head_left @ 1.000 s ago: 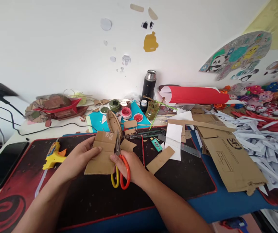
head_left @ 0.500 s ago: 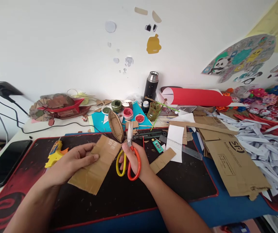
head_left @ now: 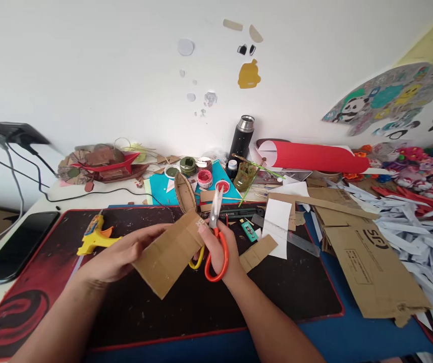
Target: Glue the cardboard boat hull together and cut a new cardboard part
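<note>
Cardboard piece [head_left: 171,254], gripped in the left hand [head_left: 116,259], slants up to the right, touching the right hand [head_left: 220,247] clutching scissors [head_left: 213,237].

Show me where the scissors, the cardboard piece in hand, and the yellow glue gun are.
scissors [head_left: 216,259], head view, on the orange handle loop in the right hand.
cardboard piece [head_left: 169,254], head view, on the middle of its brown face, held by the left hand.
yellow glue gun [head_left: 94,236], head view, on its body lying on the mat.

One pair of scissors [head_left: 215,237], one cardboard piece [head_left: 171,252] in hand, one glue gun [head_left: 95,234], one phone [head_left: 15,247], one flask [head_left: 242,138], one red roll [head_left: 315,157], two hands.
</note>
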Available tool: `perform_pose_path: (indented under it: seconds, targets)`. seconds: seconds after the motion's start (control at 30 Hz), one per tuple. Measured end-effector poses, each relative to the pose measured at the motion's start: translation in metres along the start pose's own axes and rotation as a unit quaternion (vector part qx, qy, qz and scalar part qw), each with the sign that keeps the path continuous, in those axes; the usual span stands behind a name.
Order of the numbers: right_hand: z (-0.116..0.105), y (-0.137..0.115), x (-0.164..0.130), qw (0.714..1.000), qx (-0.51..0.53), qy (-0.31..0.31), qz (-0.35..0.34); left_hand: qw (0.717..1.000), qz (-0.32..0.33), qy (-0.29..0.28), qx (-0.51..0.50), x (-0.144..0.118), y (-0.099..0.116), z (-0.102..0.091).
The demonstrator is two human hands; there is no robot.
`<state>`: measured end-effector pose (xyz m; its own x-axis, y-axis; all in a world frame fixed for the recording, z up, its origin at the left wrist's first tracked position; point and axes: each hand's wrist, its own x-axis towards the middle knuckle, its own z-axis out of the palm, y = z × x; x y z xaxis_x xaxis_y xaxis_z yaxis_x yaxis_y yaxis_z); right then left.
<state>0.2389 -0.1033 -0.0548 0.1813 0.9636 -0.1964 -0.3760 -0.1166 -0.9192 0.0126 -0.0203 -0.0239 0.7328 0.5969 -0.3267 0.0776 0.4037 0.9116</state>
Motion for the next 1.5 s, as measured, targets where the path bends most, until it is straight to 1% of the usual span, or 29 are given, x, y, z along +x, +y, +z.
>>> perform_pose_path:
  seconds: [0.03, 0.1, 0.13, 0.17, 0.23, 0.27, 0.3, 0.4, 0.5, 0.57, 0.67, 0.7, 0.73, 0.8, 0.87, 1.07, 1.27, 1.33, 1.4, 1.5]
  targets:
    - [-0.002, -0.001, 0.002, 1.000, 0.005, 0.028, -0.008, 0.999, 0.015, -0.033, 0.006, -0.001, -0.002, 0.002]
    - [-0.005, -0.002, 0.004, 0.997, 0.005, 0.074, -0.023, 0.994, 0.003, -0.103, 0.045, -0.001, -0.002, 0.009]
    - [-0.006, -0.003, 0.005, 0.995, 0.002, 0.091, -0.029, 0.992, -0.008, -0.109, 0.070, 0.000, -0.001, 0.013]
    - [-0.007, -0.003, 0.006, 0.994, -0.001, 0.102, -0.032, 0.993, -0.012, -0.080, 0.087, 0.001, 0.000, 0.018]
    - [-0.008, -0.004, 0.006, 0.993, -0.008, 0.112, -0.029, 0.995, -0.011, 0.015, 0.095, 0.007, 0.003, 0.026]
    - [-0.007, -0.003, 0.005, 0.993, -0.011, 0.112, -0.026, 0.995, -0.002, 0.061, 0.079, 0.011, 0.005, 0.028]
    - [-0.006, -0.003, 0.004, 0.994, -0.014, 0.107, -0.023, 0.992, 0.011, 0.106, 0.061, 0.014, 0.007, 0.029]
    - [-0.002, -0.001, 0.000, 0.997, -0.029, 0.062, -0.021, 0.977, 0.057, 0.198, 0.048, 0.025, 0.015, 0.026]
    - [0.003, 0.000, -0.004, 0.999, -0.035, 0.003, -0.015, 0.949, 0.126, 0.283, 0.060, 0.036, 0.028, 0.018]
    - [0.005, 0.000, -0.007, 0.998, -0.043, -0.035, -0.004, 0.922, 0.182, 0.333, 0.074, 0.045, 0.038, 0.012]
    - [0.006, 0.002, -0.009, 0.993, -0.065, -0.095, 0.009, 0.882, 0.244, 0.375, 0.149, 0.059, 0.053, 0.001]
    - [0.005, 0.004, -0.010, 0.992, -0.069, -0.109, 0.015, 0.864, 0.269, 0.398, 0.149, 0.063, 0.059, -0.003]
    - [0.005, 0.006, -0.009, 0.990, -0.069, -0.117, 0.021, 0.852, 0.289, 0.409, 0.149, 0.067, 0.063, -0.007]
    - [0.004, 0.011, -0.007, 0.989, -0.060, -0.129, 0.036, 0.838, 0.322, 0.415, 0.152, 0.075, 0.069, -0.015]
    - [0.003, 0.016, -0.006, 0.987, -0.051, -0.143, 0.046, 0.835, 0.335, 0.409, 0.153, 0.080, 0.071, -0.021]
    - [0.002, 0.019, -0.010, 0.971, -0.078, -0.212, 0.076, 0.849, 0.324, 0.393, 0.144, 0.082, 0.064, -0.028]
    - [0.002, 0.021, -0.016, 0.951, -0.094, -0.280, 0.091, 0.848, 0.331, 0.393, 0.129, 0.081, 0.061, -0.038]
    - [0.003, 0.022, -0.016, 0.949, -0.105, -0.281, 0.101, 0.848, 0.333, 0.392, 0.130, 0.083, 0.059, -0.043]
    - [0.002, 0.024, -0.015, 0.949, -0.124, -0.269, 0.107, 0.846, 0.336, 0.392, 0.135, 0.084, 0.056, -0.048]
    - [0.000, 0.028, -0.014, 0.949, -0.164, -0.251, 0.096, 0.846, 0.336, 0.385, 0.154, 0.086, 0.053, -0.050]
